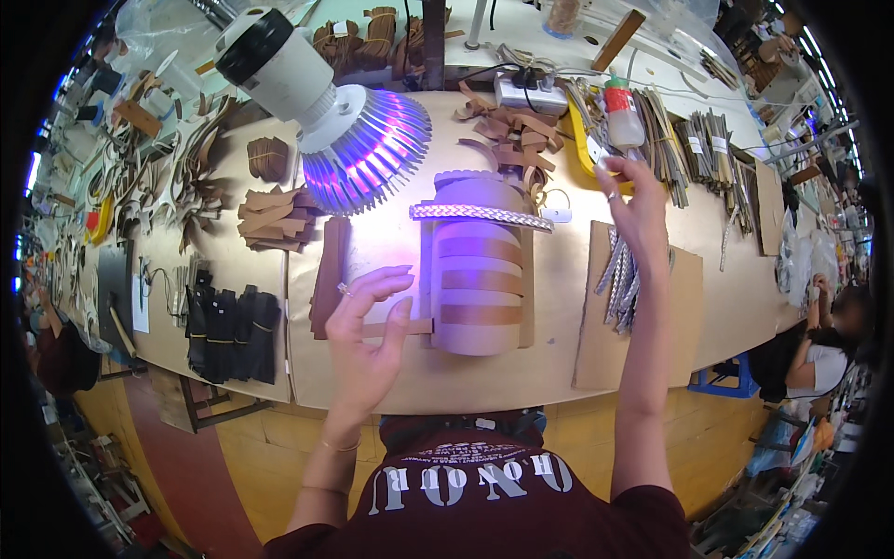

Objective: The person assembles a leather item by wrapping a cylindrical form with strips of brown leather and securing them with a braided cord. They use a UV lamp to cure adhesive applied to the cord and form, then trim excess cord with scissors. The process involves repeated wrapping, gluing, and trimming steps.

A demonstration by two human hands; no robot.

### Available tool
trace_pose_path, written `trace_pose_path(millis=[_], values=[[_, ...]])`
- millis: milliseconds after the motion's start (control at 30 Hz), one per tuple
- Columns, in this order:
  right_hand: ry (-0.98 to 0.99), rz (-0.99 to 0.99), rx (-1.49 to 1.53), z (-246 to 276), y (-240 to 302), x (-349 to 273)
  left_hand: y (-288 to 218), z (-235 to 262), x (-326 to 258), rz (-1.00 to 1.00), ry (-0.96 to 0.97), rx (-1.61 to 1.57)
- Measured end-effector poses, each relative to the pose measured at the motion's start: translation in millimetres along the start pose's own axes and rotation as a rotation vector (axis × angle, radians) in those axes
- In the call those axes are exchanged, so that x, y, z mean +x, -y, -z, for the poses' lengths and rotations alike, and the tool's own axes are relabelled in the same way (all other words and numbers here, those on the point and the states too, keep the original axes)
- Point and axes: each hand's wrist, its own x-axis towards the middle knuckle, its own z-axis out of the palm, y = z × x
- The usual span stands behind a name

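My left hand (365, 326) is open, thumb and fingers apart, left of a cardboard-coloured cylinder (477, 337) on the bench. A narrow brown strip (421, 326) runs from behind this hand to the cylinder. Brown leather-like bands (480, 279) lie across the cylinder, and a silvery braided strap (482, 215) crosses near its far end. My right hand (638, 200) reaches to the far right, its fingers bent in a pinch beside a yellow holder (579, 140) and a clear bottle with a red label (622, 114). What the fingertips grip is too small to make out.
A lamp with a finned head (368, 144) hangs over the cylinder, casting purple light. Brown strips (277, 219) and black bundles (233, 321) lie left. Braided straps (619, 275) rest on cardboard (684, 317) at right. A power strip (531, 95) stands behind. Other people sit at both sides.
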Motion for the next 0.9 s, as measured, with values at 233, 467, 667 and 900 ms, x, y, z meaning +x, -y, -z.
trace_pose_path(millis=[233,467,667,900], values=[[0.277,-0.22,0.252,-19.6,54.2,-34.4,-75.7,60.8,-5.0,-0.316,0.121,-0.507],[0.456,-0.4,0.456,-42.0,69.1,-41.0,-79.3,67.9,6.7,-0.418,0.225,-0.657],[0.366,-0.439,0.666,-49.7,69.4,-32.8,-36.2,59.9,8.4,-0.444,0.146,-0.586],[0.335,-0.407,0.596,-55.9,64.3,-26.2,37.1,-24.7,48.2,-0.28,0.278,0.3]])
